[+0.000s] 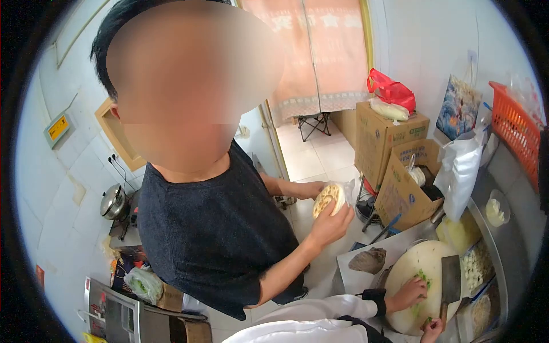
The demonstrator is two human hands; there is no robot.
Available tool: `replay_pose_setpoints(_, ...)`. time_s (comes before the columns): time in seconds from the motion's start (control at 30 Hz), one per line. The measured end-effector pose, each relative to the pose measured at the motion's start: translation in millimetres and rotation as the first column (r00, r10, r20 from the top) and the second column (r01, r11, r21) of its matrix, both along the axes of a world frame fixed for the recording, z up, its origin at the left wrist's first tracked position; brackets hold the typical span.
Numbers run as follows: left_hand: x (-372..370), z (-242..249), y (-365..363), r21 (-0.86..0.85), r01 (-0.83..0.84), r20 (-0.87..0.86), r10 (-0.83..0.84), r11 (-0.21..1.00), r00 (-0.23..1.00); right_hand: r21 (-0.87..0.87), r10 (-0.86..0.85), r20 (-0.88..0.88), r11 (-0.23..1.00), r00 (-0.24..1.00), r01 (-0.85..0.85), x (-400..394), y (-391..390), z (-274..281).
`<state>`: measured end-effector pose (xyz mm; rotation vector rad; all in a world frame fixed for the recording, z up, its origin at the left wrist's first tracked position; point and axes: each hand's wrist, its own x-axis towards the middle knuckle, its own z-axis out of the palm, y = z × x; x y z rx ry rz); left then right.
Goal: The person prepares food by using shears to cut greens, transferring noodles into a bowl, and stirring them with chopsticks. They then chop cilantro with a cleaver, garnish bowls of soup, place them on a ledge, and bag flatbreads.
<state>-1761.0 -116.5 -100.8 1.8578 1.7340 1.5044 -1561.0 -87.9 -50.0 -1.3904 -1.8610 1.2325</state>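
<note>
My left hand [408, 295], in a black cuff below a white sleeve, has its fingers closed down on chopped greens [422, 278] on a round, pale cutting board [403, 266]. Lower down, near the board's edge, my right hand [432, 331] is partly cut off by the frame. A bit of green shows at its closed fingertips. A cleaver [450, 280] lies flat across the board's right side, and its wooden handle passes right beside my right hand. Facing the board, a co-worker in a dark T-shirt [200, 228] holds a browned flatbread [326, 200] in a clear bag with both hands.
Food containers [474, 268] line the counter beyond the board. Behind them stand cardboard boxes [392, 134], a hanging roll of plastic bags [460, 174] and an orange basket [514, 128]. A dark, lumpy item [368, 260] lies left of the board. A pot [114, 202] sits far left.
</note>
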Motion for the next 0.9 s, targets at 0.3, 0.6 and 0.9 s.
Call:
replay_pose_setpoints(0.3, -12, -57, 11, -0.077, 0.12, 0.421, -0.077, 0.99, 0.904, -0.117, 0.008, -0.182, 0.993, 0.983, -0.03, 13, 23, -55)
replay_pose_setpoints(0.6, 3, 30, -8, -0.211, 0.088, -0.121, -0.115, 0.973, 0.986, -0.14, -0.245, -0.416, 0.969, 0.876, 0.204, 72, -12, -27)
replay_pose_setpoints(0.9, 15, 24, -27, -0.312, 0.069, -0.096, -0.104, 0.948, 0.99, 0.276, -0.679, -0.382, 0.564, 0.627, 0.778, 283, -29, 38)
